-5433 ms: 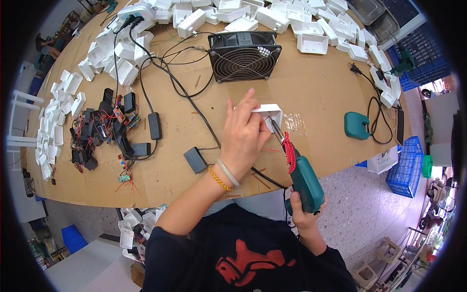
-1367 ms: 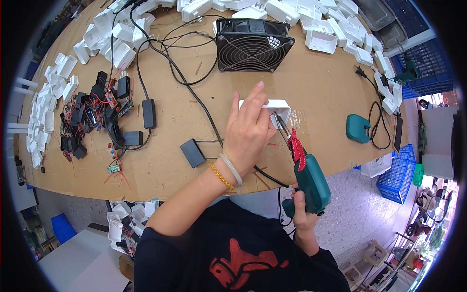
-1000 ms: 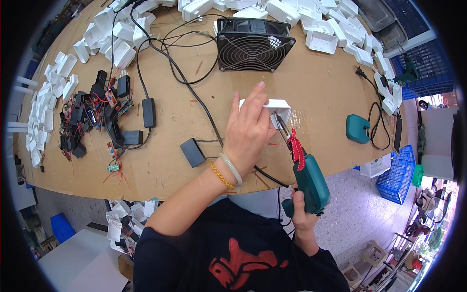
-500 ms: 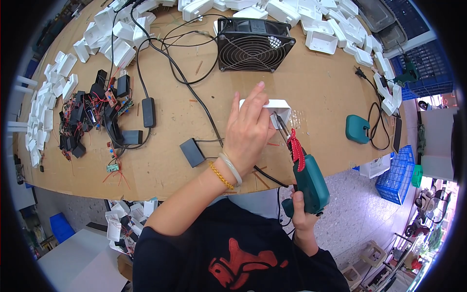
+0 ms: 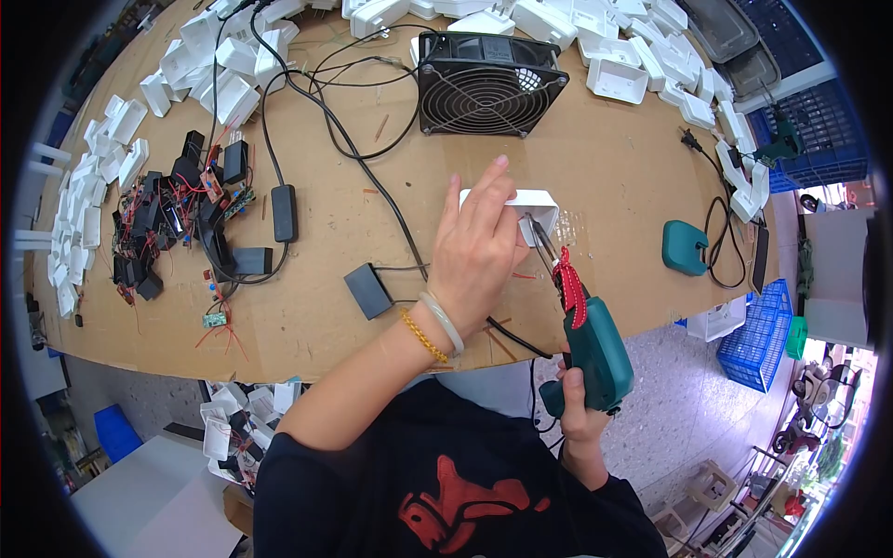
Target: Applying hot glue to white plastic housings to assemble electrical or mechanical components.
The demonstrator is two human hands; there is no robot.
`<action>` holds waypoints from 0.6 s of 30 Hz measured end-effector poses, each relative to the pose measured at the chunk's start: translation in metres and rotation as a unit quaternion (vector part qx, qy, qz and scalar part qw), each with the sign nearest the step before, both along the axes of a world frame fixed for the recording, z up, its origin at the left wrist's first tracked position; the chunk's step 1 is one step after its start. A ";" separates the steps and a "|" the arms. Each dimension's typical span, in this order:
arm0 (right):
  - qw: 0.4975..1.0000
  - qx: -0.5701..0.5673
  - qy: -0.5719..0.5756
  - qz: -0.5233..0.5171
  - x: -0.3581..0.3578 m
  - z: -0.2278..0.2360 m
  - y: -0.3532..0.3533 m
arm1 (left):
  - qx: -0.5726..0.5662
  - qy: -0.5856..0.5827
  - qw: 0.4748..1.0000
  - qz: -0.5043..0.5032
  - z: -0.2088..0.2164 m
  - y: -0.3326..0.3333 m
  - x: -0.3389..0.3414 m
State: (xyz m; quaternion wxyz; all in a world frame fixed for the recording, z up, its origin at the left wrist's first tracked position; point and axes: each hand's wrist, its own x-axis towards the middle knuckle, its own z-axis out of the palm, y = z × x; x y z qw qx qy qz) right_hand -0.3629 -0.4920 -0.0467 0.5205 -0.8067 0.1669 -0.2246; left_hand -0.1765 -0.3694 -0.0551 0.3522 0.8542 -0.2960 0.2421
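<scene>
My left hand (image 5: 476,232) presses over a white plastic housing (image 5: 538,200) on the cardboard, holding it with its hollow side toward me. The fingers are fairly straight, and the thumb side lies along the housing's near edge. In my right hand (image 5: 579,409) is a green soldering gun (image 5: 600,358), its grip held from below. A red ribbon with white dots is wrapped round the gun's front, and its metal tip reaches inside the housing. What the tip touches there is too small to make out. A black box with wires (image 5: 369,291) lies left of my left wrist.
A black fan (image 5: 491,86) stands beyond my hands. White housings (image 5: 619,79) are heaped along the far and left edges. A pile of black parts and circuit boards (image 5: 177,219) lies left, black cables (image 5: 372,181) cross the cardboard, and a green case (image 5: 686,247) sits right.
The soldering gun and my right hand have shifted very slightly to the right. My left hand and the housing have barely moved.
</scene>
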 end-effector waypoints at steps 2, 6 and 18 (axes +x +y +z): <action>1.000 0.000 0.005 0.000 -0.001 0.000 0.000 | 0.000 -0.002 1.000 0.002 0.000 0.000 0.000; 1.000 0.002 0.014 -0.006 0.000 0.001 0.001 | 0.000 -0.003 1.000 0.002 0.000 0.000 0.000; 1.000 -0.011 0.005 -0.006 0.001 0.000 0.000 | 0.001 0.001 1.000 0.003 -0.001 0.000 0.000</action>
